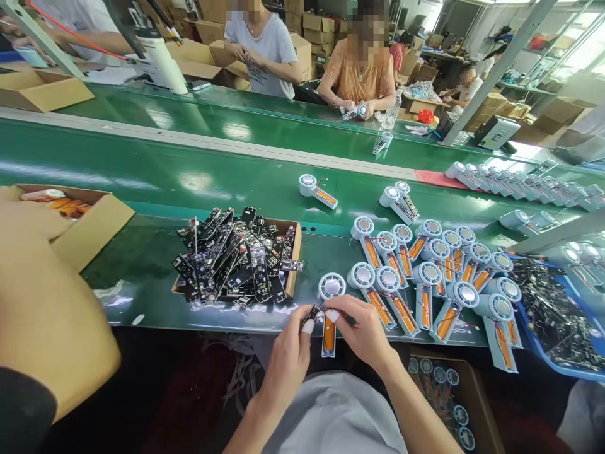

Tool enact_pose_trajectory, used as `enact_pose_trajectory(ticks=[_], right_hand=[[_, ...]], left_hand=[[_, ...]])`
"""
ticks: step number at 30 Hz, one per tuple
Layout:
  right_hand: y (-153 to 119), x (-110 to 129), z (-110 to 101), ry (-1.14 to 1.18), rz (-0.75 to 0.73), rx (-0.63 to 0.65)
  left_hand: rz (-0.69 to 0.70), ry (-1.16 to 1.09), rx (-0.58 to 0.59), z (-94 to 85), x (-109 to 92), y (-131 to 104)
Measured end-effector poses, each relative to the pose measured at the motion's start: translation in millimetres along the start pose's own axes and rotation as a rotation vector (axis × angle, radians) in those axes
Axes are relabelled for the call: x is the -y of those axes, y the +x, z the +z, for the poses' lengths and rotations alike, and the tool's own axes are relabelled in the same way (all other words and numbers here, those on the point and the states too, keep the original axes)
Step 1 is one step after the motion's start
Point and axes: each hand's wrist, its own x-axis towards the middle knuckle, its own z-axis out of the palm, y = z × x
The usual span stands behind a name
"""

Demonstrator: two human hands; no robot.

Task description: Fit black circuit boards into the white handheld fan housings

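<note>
Left fingers: the left hand (293, 339) grasps a slim black circuit board (311, 317) between thumb and fingers.
Right fingers: the right hand (358, 326) has thumb and forefinger drawn together at the board's upper end; I cannot tell whether they grip the board or a thin wire.
Circuit board in hand: held tilted above the handle of a pale-blue plastic fan (332, 287) with a round grilled head and an orange strip in its handle.
Left of the hands: a heap of black circuit boards (236, 258) overflowing a shallow brown cardboard box (297, 252).
Right of the hands: a crowd of similar pale-blue fans (429, 275), then a bright-blue plastic tray (536, 350) of dark boards.
Beyond: a glossy green conveyor belt (227, 164).
Far side: a person in an orange top (362, 79), handling another fan.
</note>
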Motion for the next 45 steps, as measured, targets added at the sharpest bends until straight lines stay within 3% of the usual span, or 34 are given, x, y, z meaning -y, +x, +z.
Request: enact_pose_trajectory(ticks=[3, 6, 11, 22, 26, 30, 36, 40, 45], right_hand=[[2, 1, 6, 0.058, 0.038, 0.070], [-1, -1, 7, 0.082, 0.042, 0.053], [-6, -4, 9, -0.004, -0.067, 0.036], [-9, -3, 10, -0.104, -0.062, 0.066], [-6, -3, 9, -0.050, -0.009, 0.013], [-4, 0, 10, -0.005, 0.058, 0.010], [-6, 0, 17, -0.247, -0.026, -0.101], [-9, 2, 20, -0.373, -0.039, -0.075], [-7, 3, 19, -0.325, -0.019, -0.067]], left_hand=[[-0.054, -0.066, 0.051, -6.3, -9, 2], [-0.140, -0.129, 0.120, -11.8, -17, 4], [-0.175, -0.201, 0.169, -14.3, -21, 8], [-0.342, -0.348, 0.175, -8.8, -22, 6], [-0.309, -0.312, 0.094, -6.2, -22, 3], [-0.290, -0.306, 0.085, -3.5, -18, 2], [-0.299, -0.318, 0.081, -2.9, -18, 0], [-0.196, -0.228, 0.062, -2.1, -18, -3], [-0.104, -0.188, 0.002, -2.4, -14, -3]])
